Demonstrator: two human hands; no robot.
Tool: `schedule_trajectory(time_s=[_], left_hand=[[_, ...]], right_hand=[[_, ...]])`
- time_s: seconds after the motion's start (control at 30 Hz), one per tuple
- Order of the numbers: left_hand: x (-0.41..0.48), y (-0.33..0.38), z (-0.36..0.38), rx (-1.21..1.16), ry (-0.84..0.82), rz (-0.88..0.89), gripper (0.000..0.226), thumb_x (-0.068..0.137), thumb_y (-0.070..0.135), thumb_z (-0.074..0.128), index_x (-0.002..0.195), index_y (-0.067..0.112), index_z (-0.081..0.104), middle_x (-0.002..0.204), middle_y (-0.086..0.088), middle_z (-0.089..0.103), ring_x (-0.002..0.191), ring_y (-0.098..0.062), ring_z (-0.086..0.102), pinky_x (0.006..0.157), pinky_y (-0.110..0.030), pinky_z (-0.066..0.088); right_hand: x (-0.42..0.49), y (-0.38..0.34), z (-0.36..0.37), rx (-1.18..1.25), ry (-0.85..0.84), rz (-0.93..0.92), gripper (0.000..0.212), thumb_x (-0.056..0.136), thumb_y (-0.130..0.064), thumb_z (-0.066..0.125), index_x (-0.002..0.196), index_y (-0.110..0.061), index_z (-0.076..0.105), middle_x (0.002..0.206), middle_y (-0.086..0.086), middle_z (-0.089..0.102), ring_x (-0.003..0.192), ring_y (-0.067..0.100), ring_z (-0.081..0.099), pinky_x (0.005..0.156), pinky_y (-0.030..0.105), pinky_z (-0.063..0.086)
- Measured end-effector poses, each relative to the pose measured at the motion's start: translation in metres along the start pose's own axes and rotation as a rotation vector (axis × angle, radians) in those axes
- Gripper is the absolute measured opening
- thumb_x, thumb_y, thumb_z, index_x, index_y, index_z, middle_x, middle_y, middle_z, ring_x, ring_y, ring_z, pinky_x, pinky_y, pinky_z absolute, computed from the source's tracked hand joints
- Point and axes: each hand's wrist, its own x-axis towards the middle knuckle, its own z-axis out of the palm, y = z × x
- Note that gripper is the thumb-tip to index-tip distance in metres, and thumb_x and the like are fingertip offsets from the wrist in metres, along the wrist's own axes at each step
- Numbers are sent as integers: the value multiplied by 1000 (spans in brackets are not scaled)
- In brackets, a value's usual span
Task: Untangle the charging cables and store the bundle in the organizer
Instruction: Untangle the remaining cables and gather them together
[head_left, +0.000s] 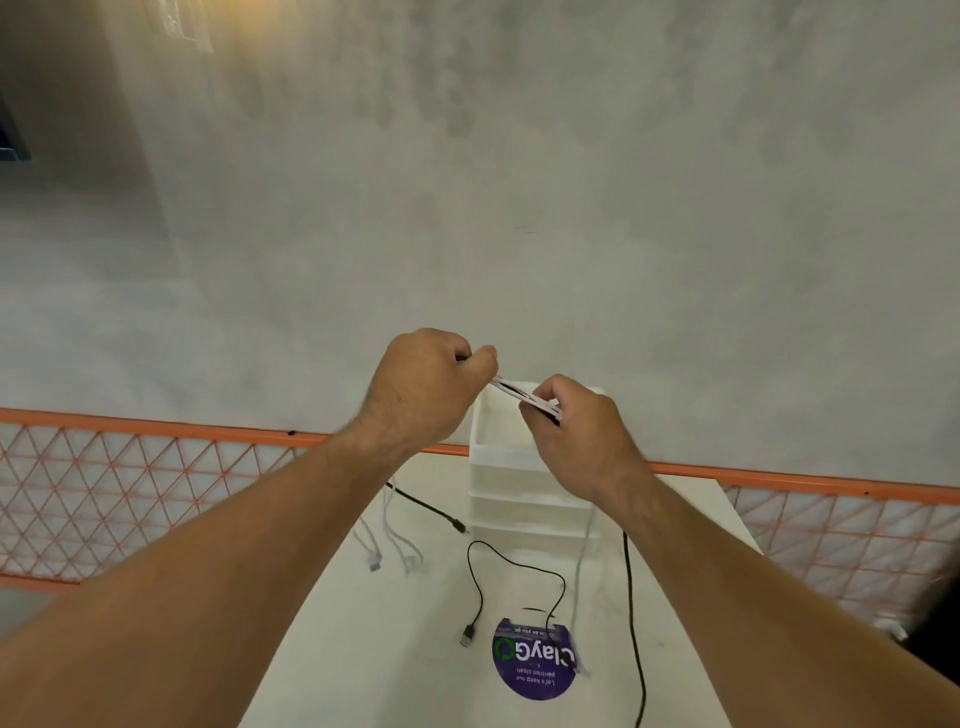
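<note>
TANGLE IN HAND: A person's left hand (426, 387) and right hand (579, 434) are each clamped on a short, taut run of charging cables (522, 397). They hold it in the air directly above the open top of the white organizer (501, 467), which stands at the far end of the tabletop (363, 639). Loose tails drop from both fists. White leads (373, 563) hang at left and black ones trail over the surface, one ending in a USB plug (467, 635) beside a round purple sticker (532, 670). The cords look light, limp and thin, apt to slip and snarl again. The surest hold appears to be the gathered middle, not the dangling ends. The tails, draped about the organizer's front and sides, seem the main obstacle to a clean drop-in and would likely need gathering first. An orange mesh barrier (130, 467) runs behind the tabletop, before a grey wall (519, 208).
</note>
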Motion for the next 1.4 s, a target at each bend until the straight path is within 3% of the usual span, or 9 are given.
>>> schedule_trajectory(time_s=[0.17, 0.37, 0.53, 0.6, 0.73, 0.9, 1.17, 1.4], left_hand=[[4, -24, -20, 36, 91, -75, 49, 88, 27, 57, 48, 13, 31, 47, 1, 25, 45, -15, 23, 44, -25, 22], [6, -64, -39, 232, 108, -129, 46, 86, 27, 54, 47, 11, 37, 46, -3, 33, 43, -18, 28, 45, -28, 28], [-7, -91, -30, 431, 78, -153, 46, 88, 34, 49, 49, 12, 42, 46, -5, 41, 44, -20, 38, 45, -25, 31], [-14, -106, -33, 482, 75, -162, 47, 90, 36, 47, 50, 10, 44, 46, -6, 45, 45, -21, 42, 45, -25, 32], [-23, -129, -43, 566, 87, -192, 48, 92, 36, 46, 52, 10, 45, 48, -7, 47, 47, -22, 44, 44, -24, 29], [-29, -150, -57, 654, 65, -254, 47, 94, 36, 43, 57, 8, 53, 50, -7, 53, 47, -21, 48, 45, -24, 31], [-21, -169, -77, 677, 81, -291, 48, 94, 34, 43, 57, 6, 53, 49, -9, 53, 47, -25, 51, 45, -24, 35], [-23, -159, -60, 617, 106, -311, 46, 94, 32, 43, 57, 6, 49, 50, -9, 49, 45, -22, 44, 44, -23, 31]], right_hand=[[1, 13, 0, -185, 14, 10, 10, 95, -34, 52, 94, -24, 54, 71, -1, 56, 61, 22, 54, 57, 35, 49], [7, 29, -10, -511, -37, -31, 23, 102, -40, 36, 104, -20, 48, 63, -6, 44, 70, 28, 49, 62, 31, 36], [11, 32, -13, -674, -134, -54, 26, 103, -38, 30, 110, -17, 44, 92, 11, 63, 75, 31, 47, 68, 36, 41], [11, 38, -19, -721, -168, -24, 26, 104, -36, 28, 111, -15, 43, 93, 12, 64, 76, 32, 50, 71, 38, 44], [9, 51, -26, -784, -189, 6, 27, 104, -37, 23, 107, -16, 40, 74, 2, 49, 72, 31, 51, 64, 35, 40], [10, 65, -44, -806, -174, 55, 25, 104, -39, 24, 102, -18, 39, 82, 7, 59, 75, 30, 57, 67, 39, 46], [11, 89, -68, -882, -101, 95, 24, 104, -40, 23, 98, -21, 37, 67, -1, 48, 60, 21, 48, 58, 34, 38], [9, 106, -69, -826, -29, 154, 26, 102, -44, 31, 99, -20, 42, 71, 0, 53, 65, 24, 53, 59, 34, 41]])
